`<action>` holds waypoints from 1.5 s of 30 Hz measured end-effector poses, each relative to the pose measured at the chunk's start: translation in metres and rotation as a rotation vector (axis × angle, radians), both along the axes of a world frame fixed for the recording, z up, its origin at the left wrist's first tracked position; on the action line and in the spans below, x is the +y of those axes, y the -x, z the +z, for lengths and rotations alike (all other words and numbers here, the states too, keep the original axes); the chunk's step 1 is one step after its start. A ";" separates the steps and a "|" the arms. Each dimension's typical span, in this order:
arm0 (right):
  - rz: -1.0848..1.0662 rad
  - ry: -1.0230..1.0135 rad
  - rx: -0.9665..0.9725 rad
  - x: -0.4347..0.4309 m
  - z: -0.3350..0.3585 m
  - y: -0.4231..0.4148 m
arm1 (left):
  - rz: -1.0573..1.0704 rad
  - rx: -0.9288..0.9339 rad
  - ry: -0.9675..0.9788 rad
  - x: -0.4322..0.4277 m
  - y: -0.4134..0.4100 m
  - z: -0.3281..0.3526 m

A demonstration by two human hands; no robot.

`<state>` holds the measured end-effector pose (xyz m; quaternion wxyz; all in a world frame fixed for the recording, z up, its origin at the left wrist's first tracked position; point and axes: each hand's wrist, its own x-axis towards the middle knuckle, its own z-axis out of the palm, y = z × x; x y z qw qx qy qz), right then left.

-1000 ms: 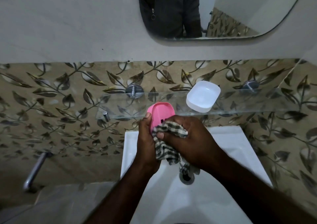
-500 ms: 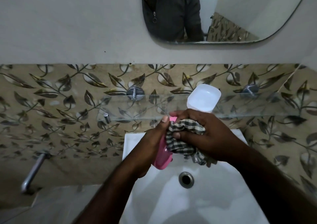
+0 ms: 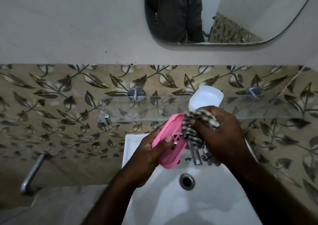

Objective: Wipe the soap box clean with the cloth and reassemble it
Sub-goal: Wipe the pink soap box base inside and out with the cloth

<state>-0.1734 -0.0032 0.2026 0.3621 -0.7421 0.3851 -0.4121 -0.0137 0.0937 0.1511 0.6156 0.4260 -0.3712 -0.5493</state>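
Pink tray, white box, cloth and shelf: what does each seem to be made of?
Pink tray: looks like moulded plastic, smooth and semi-matte, with punched drain holes. White box: likely plastic, slightly translucent, rounded corners. Cloth: woven fabric, checked, bunched in soft folds. Shelf: clear glass by the look, since the tile pattern shows through it; shiny metal pegs hold it.

The right hand (image 3: 222, 131) covers the near edge of the white box (image 3: 205, 96) and much of the cloth (image 3: 192, 133). The cloth hides the upper part of the tap (image 3: 195, 155). The mirror (image 3: 240, 13) is cut by the top edge.
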 end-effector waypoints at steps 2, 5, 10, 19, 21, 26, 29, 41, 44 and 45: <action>0.151 0.161 0.116 0.008 0.000 -0.003 | 0.004 -0.070 0.004 -0.002 0.002 0.001; 0.442 0.328 0.358 0.014 0.004 -0.005 | 0.069 -0.027 -0.008 -0.003 0.001 0.004; 0.550 0.082 0.430 0.013 0.017 0.010 | 0.081 0.090 -0.021 -0.002 -0.009 0.003; 0.178 0.181 0.230 0.014 0.019 0.008 | 0.062 0.196 -0.041 -0.005 -0.006 0.005; 0.102 0.204 0.380 0.010 0.019 0.009 | 0.091 0.259 -0.065 -0.005 -0.007 0.004; 0.035 0.064 0.222 0.008 0.024 0.017 | 0.168 0.343 -0.076 -0.004 -0.015 0.002; 0.045 0.001 0.339 0.003 0.022 0.022 | 0.204 0.410 -0.058 -0.004 -0.017 0.002; 0.098 -0.088 0.193 0.008 0.023 0.025 | 0.266 0.622 0.001 -0.005 -0.015 0.004; 0.020 0.113 0.293 0.011 0.023 0.017 | 0.206 0.632 0.039 -0.004 -0.012 0.003; 0.033 0.138 0.290 0.013 0.022 0.013 | 0.202 0.624 0.049 -0.004 -0.010 0.003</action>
